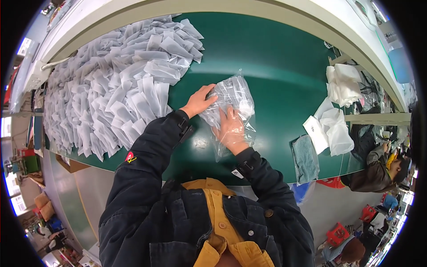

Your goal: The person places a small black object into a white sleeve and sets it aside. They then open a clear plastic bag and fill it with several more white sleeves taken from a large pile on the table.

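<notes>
clear bag [233, 92] | left hand [200, 102]: on upper-left edge | right hand [231, 131]: lower middle

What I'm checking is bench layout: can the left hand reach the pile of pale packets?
Likely yes: only green tabletop shows between the left hand and the pile of pale packets, though that hand touches the clear bag.
</notes>
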`<move>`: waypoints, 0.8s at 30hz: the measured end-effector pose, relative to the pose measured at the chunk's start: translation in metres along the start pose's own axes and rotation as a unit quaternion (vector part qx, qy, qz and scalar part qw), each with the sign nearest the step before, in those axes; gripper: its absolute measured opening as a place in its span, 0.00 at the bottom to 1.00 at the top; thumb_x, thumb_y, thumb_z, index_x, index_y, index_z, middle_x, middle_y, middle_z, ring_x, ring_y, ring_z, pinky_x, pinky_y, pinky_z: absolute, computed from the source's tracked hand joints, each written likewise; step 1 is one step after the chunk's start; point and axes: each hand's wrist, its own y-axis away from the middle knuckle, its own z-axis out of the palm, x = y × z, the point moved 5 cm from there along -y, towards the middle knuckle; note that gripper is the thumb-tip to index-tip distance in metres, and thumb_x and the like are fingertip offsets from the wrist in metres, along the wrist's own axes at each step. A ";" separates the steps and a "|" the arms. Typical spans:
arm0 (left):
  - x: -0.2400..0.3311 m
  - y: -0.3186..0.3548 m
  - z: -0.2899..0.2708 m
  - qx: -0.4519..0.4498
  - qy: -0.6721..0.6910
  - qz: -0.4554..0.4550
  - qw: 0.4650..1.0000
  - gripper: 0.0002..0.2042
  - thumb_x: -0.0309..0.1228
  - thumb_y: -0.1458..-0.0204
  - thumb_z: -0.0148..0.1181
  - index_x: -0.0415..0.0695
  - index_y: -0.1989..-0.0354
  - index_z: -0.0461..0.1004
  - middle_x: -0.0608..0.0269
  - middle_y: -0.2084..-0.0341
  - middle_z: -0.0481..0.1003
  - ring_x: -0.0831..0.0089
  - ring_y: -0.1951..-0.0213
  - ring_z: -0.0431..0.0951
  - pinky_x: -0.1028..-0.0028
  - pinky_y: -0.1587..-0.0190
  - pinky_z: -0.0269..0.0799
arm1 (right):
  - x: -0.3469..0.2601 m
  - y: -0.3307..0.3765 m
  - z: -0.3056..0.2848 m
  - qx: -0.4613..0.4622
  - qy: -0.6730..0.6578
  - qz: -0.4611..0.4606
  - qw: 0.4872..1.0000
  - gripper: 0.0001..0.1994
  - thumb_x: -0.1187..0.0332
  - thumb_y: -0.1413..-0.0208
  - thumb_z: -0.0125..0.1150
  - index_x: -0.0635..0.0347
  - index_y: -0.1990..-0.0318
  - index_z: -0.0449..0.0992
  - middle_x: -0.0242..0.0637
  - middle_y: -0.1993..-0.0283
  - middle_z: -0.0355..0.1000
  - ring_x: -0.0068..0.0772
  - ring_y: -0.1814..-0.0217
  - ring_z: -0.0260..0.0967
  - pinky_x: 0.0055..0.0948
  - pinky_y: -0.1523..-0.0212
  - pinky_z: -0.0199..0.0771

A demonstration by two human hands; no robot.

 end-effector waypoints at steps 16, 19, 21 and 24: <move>0.069 0.120 0.012 0.073 -0.056 0.177 0.980 0.18 0.21 0.50 0.61 0.44 0.49 0.73 0.49 0.58 0.75 0.48 0.58 0.77 0.59 0.57 0.74 | -0.016 -0.020 0.025 0.134 0.015 0.019 0.991 0.44 0.50 0.48 0.64 0.74 0.33 0.56 0.61 0.33 0.54 0.62 0.39 0.59 0.46 0.38 0.64; 0.086 0.116 0.025 0.106 0.007 0.236 0.966 0.13 0.18 0.50 0.57 0.43 0.55 0.73 0.50 0.67 0.76 0.49 0.66 0.78 0.61 0.63 0.75 | -0.024 -0.018 0.027 0.098 0.068 0.000 0.993 0.42 0.50 0.46 0.62 0.75 0.34 0.55 0.61 0.35 0.57 0.61 0.40 0.61 0.47 0.38 0.64; 0.103 0.119 0.030 0.120 0.040 0.266 0.956 0.11 0.17 0.50 0.56 0.42 0.58 0.74 0.51 0.71 0.76 0.49 0.70 0.79 0.62 0.66 0.76 | -0.015 -0.033 0.030 0.118 0.062 0.010 0.991 0.44 0.48 0.46 0.61 0.76 0.33 0.55 0.61 0.33 0.56 0.61 0.40 0.61 0.48 0.39 0.64; 0.120 0.139 0.051 0.005 0.094 0.242 0.966 0.11 0.17 0.49 0.55 0.41 0.58 0.73 0.49 0.72 0.76 0.49 0.69 0.79 0.61 0.66 0.76 | -0.007 -0.053 0.030 0.120 0.040 0.040 0.991 0.44 0.47 0.46 0.61 0.77 0.33 0.55 0.62 0.31 0.55 0.61 0.39 0.61 0.49 0.39 0.64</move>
